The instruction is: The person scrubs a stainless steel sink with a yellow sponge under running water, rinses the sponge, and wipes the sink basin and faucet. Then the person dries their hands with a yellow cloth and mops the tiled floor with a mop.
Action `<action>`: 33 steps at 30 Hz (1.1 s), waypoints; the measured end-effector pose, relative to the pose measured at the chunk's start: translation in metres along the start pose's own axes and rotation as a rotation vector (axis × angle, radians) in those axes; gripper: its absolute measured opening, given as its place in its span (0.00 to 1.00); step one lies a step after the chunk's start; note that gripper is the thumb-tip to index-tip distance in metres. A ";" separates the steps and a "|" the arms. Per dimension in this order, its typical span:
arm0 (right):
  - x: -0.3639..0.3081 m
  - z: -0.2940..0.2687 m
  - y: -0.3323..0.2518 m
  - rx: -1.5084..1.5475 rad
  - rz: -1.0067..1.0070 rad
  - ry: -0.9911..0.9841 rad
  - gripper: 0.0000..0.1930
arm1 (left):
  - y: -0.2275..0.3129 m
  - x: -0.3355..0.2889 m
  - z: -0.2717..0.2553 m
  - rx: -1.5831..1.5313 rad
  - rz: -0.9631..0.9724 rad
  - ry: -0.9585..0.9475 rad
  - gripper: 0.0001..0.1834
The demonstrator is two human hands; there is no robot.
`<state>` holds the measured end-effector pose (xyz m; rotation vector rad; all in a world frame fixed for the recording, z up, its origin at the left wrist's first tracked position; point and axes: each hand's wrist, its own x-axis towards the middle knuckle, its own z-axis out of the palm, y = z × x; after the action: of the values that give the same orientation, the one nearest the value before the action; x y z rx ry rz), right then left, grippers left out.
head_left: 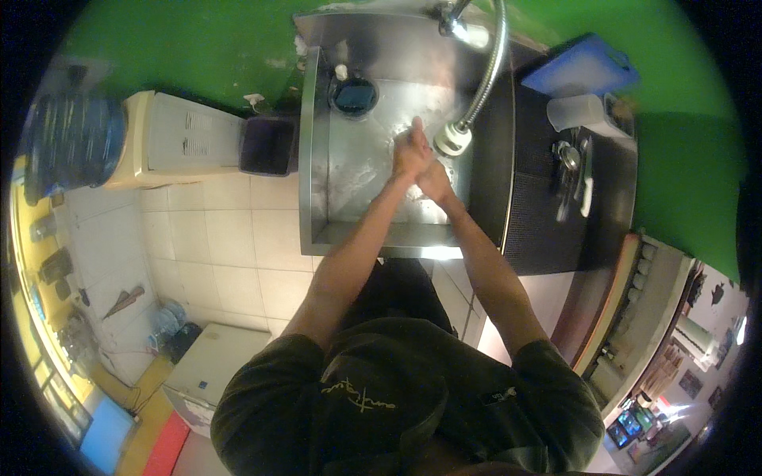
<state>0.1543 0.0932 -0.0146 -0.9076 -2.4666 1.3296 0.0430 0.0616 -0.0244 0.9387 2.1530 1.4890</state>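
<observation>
My two hands are pressed together above the steel sink, beneath the hose tap's white spray head. My left hand lies uppermost, one finger or thumb pointing toward the back wall, its other fingers closed against my right hand. Nearer to me, my right hand rests against it, its fingers mostly hidden. No separate thing shows between the palms. Wet, whitish foam-like patches spread over the basin floor around them. A dark round container stands in the basin's far left corner.
A flexible metal hose arches over the basin's right side. Right of the sink, a dark counter bears cutlery, a translucent container and a blue board. A dark bin and cream water dispenser stand left.
</observation>
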 end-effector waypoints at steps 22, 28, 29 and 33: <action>-0.015 0.029 0.027 0.106 0.128 0.225 0.34 | 0.046 -0.027 0.014 -0.270 -0.437 0.151 0.17; 0.009 -0.018 0.019 0.597 0.354 -0.269 0.26 | -0.020 0.012 0.018 -0.492 -0.380 -0.342 0.13; 0.010 -0.025 0.014 0.632 0.509 -0.386 0.24 | -0.029 0.016 0.019 -0.607 -0.399 -0.397 0.15; -0.002 -0.020 -0.001 0.872 0.295 -0.085 0.31 | -0.027 0.012 0.021 -0.910 -0.639 -0.183 0.14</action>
<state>0.1641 0.1049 -0.0021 -0.9760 -1.5130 2.2784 0.0387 0.0780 -0.0560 0.0437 1.2031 1.6556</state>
